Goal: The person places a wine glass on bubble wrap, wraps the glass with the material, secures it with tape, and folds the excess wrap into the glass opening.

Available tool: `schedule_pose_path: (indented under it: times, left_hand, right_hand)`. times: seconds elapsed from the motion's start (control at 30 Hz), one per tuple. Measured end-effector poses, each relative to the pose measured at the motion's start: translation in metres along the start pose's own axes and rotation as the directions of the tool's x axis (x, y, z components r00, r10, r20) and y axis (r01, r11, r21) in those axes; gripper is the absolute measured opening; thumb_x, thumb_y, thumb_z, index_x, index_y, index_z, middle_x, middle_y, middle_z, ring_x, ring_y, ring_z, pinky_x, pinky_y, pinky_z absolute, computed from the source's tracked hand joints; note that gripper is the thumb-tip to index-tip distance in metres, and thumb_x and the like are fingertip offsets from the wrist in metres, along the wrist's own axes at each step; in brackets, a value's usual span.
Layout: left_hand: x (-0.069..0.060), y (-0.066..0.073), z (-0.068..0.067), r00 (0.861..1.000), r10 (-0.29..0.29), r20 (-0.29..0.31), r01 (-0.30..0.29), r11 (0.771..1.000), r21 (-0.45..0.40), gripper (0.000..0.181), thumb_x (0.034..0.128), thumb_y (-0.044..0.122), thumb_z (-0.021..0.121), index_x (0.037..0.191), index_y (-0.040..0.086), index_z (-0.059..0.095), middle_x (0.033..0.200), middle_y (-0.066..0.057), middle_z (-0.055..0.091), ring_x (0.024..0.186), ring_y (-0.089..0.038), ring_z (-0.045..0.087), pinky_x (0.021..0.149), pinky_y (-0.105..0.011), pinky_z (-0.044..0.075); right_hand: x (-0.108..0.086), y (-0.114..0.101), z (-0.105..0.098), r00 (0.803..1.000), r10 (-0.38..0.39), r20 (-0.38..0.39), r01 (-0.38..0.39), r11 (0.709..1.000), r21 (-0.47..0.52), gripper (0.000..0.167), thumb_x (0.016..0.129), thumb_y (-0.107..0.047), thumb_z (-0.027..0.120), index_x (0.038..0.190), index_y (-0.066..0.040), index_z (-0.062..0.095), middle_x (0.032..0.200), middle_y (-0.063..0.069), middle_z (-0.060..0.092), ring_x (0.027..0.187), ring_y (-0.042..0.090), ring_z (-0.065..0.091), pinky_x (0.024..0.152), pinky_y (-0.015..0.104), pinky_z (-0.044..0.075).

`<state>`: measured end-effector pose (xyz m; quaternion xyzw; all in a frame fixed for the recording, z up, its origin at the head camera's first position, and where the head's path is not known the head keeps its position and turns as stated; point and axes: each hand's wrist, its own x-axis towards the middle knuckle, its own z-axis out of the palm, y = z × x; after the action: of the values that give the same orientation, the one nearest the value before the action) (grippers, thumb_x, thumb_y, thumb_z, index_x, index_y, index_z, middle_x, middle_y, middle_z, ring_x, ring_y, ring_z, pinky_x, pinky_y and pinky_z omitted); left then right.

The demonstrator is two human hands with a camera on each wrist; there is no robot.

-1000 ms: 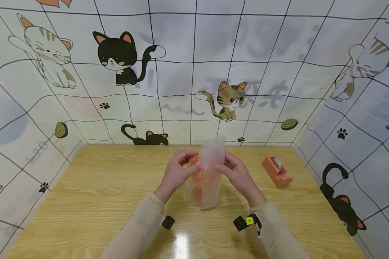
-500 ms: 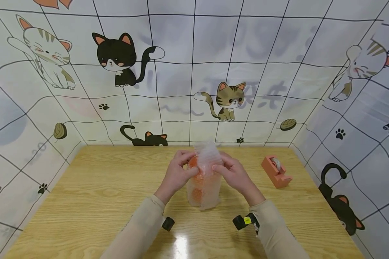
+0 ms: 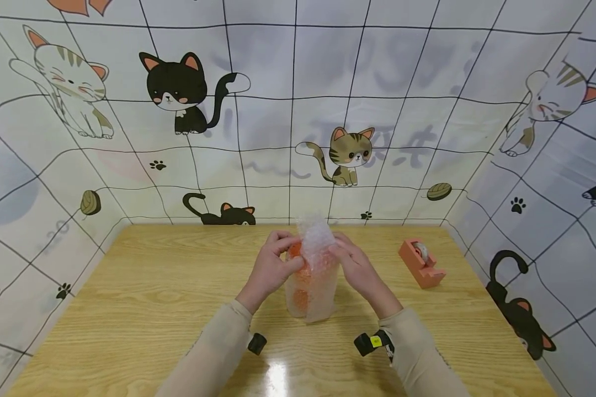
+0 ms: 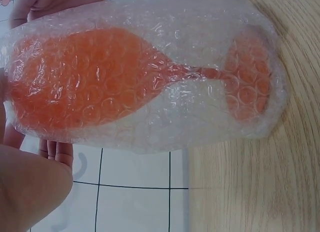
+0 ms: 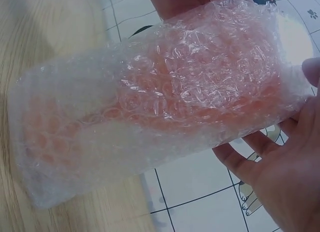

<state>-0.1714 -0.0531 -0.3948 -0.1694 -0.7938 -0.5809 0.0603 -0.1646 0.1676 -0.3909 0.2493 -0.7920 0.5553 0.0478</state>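
Note:
An orange wine glass (image 4: 85, 82) stands upright on the table inside a sleeve of bubble wrap (image 3: 323, 298). Its bowl, stem and foot show through the plastic in the left wrist view. My left hand (image 3: 274, 270) grips the wrapped bowl from the left, thumb in front and fingers behind. On the other side, my right hand (image 3: 357, 270) holds the wrap near the top, its fingertips (image 5: 231, 159) against the plastic. A loose top part of the wrap rises above the glass and folds over the bowl between both hands.
A coral tape dispenser (image 3: 422, 264) with a roll of clear tape stands at the right on the wooden table (image 3: 169, 298). Cat-printed cloth (image 3: 273, 110) hangs behind and along both sides. A small black camera sits at each wrist.
The top flap of the wrap has come down and leftward over the bowl. My right hand has shifted slightly left with it. My left hand keeps its hold.

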Motion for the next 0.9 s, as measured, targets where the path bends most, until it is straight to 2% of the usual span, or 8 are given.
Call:
schedule_pose_path:
  times: [0.17,0.27,0.47,0.6,0.73,0.9]
  left_hand:
    - [0.000,-0.001,-0.002,1.000,0.016,0.007,-0.016,1.000,0.003,0.036,0.0828,0.007,0.068,0.118,0.003,0.077,0.118,-0.010,0.056,0.115,-0.030,0.056,0.100,-0.056,0.050]
    - [0.000,-0.002,-0.003,1.000,0.020,0.019,-0.020,1.000,-0.005,0.034,0.0839,0.006,0.069,0.117,0.005,0.077,0.118,-0.010,0.056,0.116,-0.030,0.056,0.102,-0.055,0.049]
    - [-0.002,-0.006,-0.004,0.997,0.059,0.047,-0.056,0.997,-0.048,0.031,0.0893,0.004,0.069,0.119,0.005,0.076,0.121,-0.008,0.056,0.120,-0.027,0.056,0.107,-0.052,0.047]
    - [-0.002,-0.008,-0.006,0.994,0.082,0.067,-0.076,0.993,-0.086,0.031,0.0908,0.002,0.069,0.122,0.004,0.075,0.124,-0.008,0.056,0.122,-0.025,0.055,0.111,-0.050,0.045]
    - [-0.003,-0.008,-0.008,0.994,0.069,0.088,-0.058,0.991,-0.122,0.034,0.0918,0.001,0.069,0.125,0.003,0.073,0.127,-0.007,0.055,0.127,-0.024,0.053,0.114,-0.048,0.043]
    - [-0.003,-0.006,-0.010,0.993,0.059,0.100,-0.040,0.982,-0.186,0.025,0.0973,0.005,0.067,0.121,-0.002,0.071,0.126,-0.011,0.053,0.125,-0.027,0.056,0.111,-0.047,0.046]
  right_hand:
    - [0.002,-0.001,0.003,1.000,-0.010,-0.028,0.011,1.000,0.010,0.029,0.110,-0.013,0.048,0.115,0.003,0.071,0.140,0.012,0.054,0.131,0.023,0.048,0.102,0.035,0.049]
    - [0.003,-0.003,0.006,0.999,-0.007,-0.050,0.008,1.000,0.027,0.024,0.108,-0.012,0.053,0.106,0.002,0.071,0.136,0.012,0.057,0.126,0.020,0.051,0.094,0.028,0.052]
    - [0.005,-0.003,0.010,0.992,-0.015,-0.126,0.018,1.000,0.022,0.016,0.104,-0.008,0.060,0.097,0.002,0.072,0.129,0.013,0.061,0.112,0.014,0.057,0.080,0.024,0.053]
    - [0.004,-0.004,0.011,0.990,-0.011,-0.144,0.012,1.000,0.004,0.015,0.102,-0.007,0.063,0.091,0.000,0.070,0.126,0.014,0.063,0.106,0.014,0.057,0.075,0.024,0.052]
    - [0.005,-0.007,0.011,0.989,0.044,-0.140,-0.046,0.999,-0.010,0.016,0.101,-0.012,0.066,0.090,-0.002,0.070,0.128,0.012,0.063,0.111,0.019,0.058,0.075,0.024,0.052]
    - [0.007,-0.010,0.009,0.987,0.092,-0.133,-0.096,0.995,-0.021,0.013,0.098,-0.013,0.070,0.096,-0.001,0.072,0.131,0.012,0.063,0.119,0.028,0.057,0.076,0.025,0.053]
